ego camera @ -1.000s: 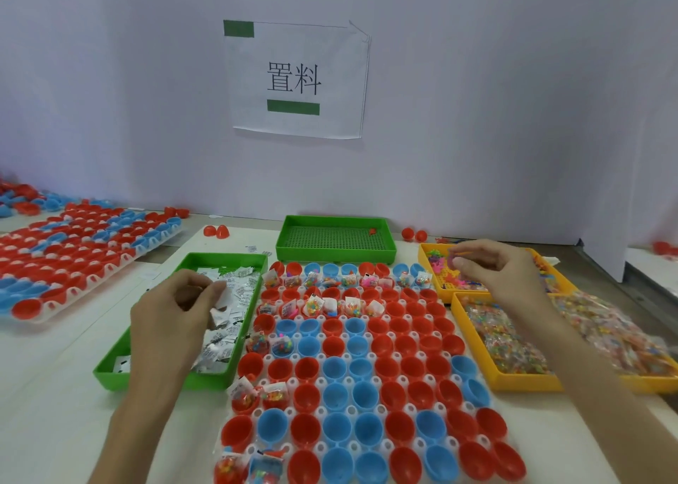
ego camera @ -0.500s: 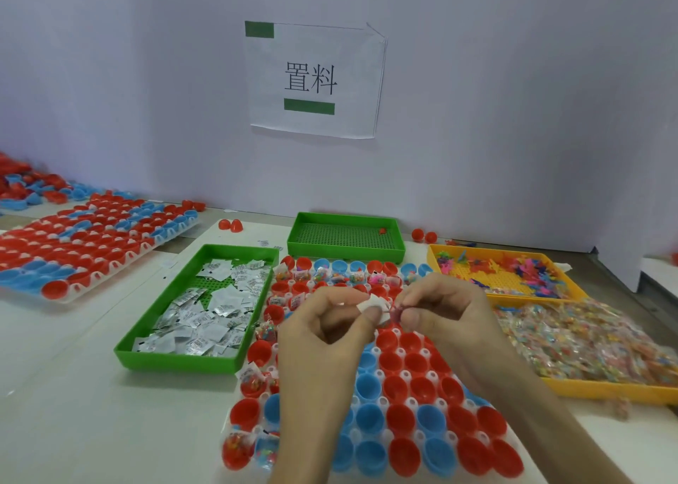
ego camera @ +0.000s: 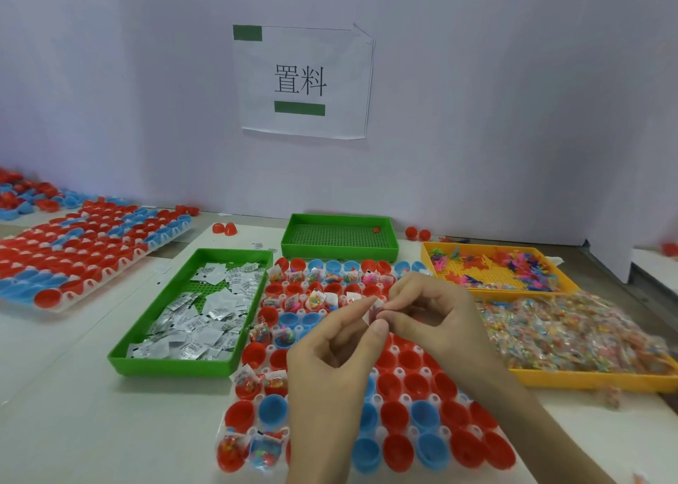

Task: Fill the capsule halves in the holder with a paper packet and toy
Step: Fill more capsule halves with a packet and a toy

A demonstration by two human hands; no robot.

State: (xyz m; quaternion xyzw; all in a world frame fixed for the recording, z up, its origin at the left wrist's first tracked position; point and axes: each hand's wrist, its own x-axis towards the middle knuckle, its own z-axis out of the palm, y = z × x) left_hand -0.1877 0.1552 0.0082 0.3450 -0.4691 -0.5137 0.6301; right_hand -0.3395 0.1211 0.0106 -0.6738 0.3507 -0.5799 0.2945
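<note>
My left hand [ego camera: 341,351] and my right hand [ego camera: 433,311] meet above the middle of the capsule holder [ego camera: 405,398]. A small white paper packet [ego camera: 373,306] is pinched between my left thumb and forefinger. Against the packet's right edge my right fingertips pinch a small pink toy, which is mostly hidden. The white holder carries rows of red and blue capsule halves. The halves in the far rows and several along the left side hold a packet and a toy. The rest stand bare.
A green tray [ego camera: 190,368] of paper packets [ego camera: 205,314] lies left of the holder, and another green tray [ego camera: 339,239] behind it. On the right, one yellow tray [ego camera: 425,259] holds loose toys and another [ego camera: 587,381] bagged toys. A second capsule holder [ego camera: 73,248] lies far left.
My left hand came from the green packet tray and my right hand from the yellow toy tray. They now meet over the holder with the packet between them.
</note>
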